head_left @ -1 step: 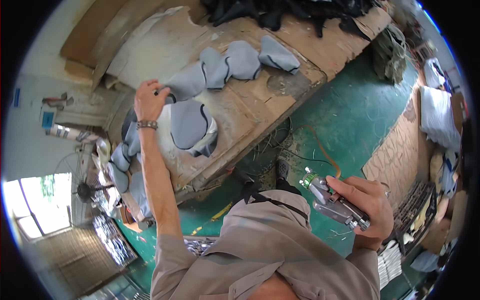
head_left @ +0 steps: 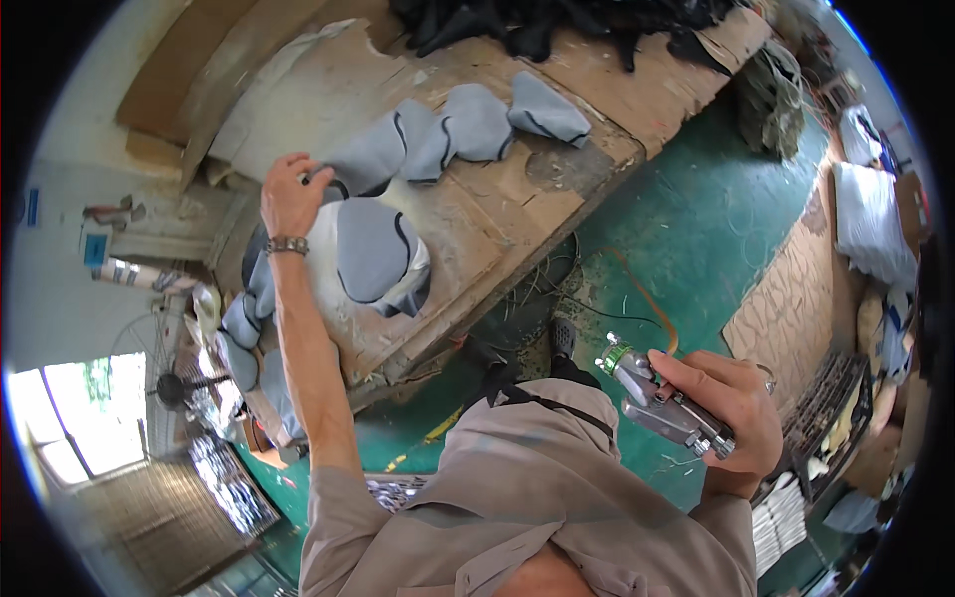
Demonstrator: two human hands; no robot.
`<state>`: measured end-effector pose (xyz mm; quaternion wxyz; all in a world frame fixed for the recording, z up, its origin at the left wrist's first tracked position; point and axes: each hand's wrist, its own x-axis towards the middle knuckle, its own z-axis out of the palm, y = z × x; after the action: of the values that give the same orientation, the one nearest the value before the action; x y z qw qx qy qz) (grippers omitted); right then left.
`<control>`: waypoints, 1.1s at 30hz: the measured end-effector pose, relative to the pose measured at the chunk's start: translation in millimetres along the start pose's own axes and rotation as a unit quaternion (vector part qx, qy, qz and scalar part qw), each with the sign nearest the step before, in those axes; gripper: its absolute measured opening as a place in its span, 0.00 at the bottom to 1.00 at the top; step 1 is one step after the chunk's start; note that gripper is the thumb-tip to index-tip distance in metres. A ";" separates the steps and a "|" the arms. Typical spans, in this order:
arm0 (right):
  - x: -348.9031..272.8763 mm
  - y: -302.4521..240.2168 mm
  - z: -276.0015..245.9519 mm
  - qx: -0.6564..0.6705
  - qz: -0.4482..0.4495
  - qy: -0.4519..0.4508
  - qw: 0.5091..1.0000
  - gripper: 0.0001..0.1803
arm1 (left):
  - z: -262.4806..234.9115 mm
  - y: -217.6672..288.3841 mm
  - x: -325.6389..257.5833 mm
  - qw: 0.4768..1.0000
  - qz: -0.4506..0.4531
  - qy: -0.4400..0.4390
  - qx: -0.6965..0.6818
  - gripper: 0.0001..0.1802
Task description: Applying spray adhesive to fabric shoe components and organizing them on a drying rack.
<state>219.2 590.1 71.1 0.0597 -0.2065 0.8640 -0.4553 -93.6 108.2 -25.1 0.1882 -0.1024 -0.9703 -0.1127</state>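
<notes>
The left hand (head_left: pixel 291 199) is reaching out over the wooden table (head_left: pixel 497 214), its fingers curling onto the edge of a grey pad (head_left: pixel 370 161); how firmly it is pinching that edge is hard to make out, since the fingertips are partly hiding behind the fabric. A metal watch (head_left: pixel 286 245) is sitting on that wrist. The right hand (head_left: pixel 731 413) is wrapping tightly around a spray gun (head_left: pixel 662 403), held low over the green floor (head_left: pixel 686 229), well apart from the table. The gun's nozzle end with a green ring is showing; the trigger is hiding under the fingers. An orange hose (head_left: pixel 647 298) is looping on the floor nearby, and where it ends I cannot tell.

Four grey pads are lying in a row across the table, overlapping one another, the held one at the left end. A fifth, larger pad (head_left: pixel 373 249) is lying just beside the wrist, on a pale sheet. More grey pieces (head_left: pixel 244 338) are stacking off the table's left edge, too bunched to count. A black heap (head_left: pixel 557 25) is being cut off by the upper rim.

On the pale wall at left, two small blue rectangular labels (head_left: pixel 95 249) are showing, too small to read. White bundles (head_left: pixel 870 219) are lying at the right, blurring toward the rim.
</notes>
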 end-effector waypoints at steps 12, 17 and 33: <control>-78.2 28.1 1.9 -0.051 0.171 0.129 0.976 0.35 | 121.8 196.0 6.7 0.985 0.105 0.129 -0.039 0.21; -94.4 34.8 1.6 -0.014 0.183 0.181 0.966 0.42 | 261.5 248.1 -108.5 0.989 -0.032 -0.122 0.082 0.26; 3.1 36.9 -39.1 -0.002 -0.026 -0.067 0.997 0.40 | 259.0 140.4 -278.7 0.725 -0.309 -0.160 -0.594 0.23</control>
<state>193.9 637.1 64.0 0.1055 -0.2588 0.8532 -0.4403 104.8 265.2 -342.1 -0.1145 0.0952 -0.6986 -0.6999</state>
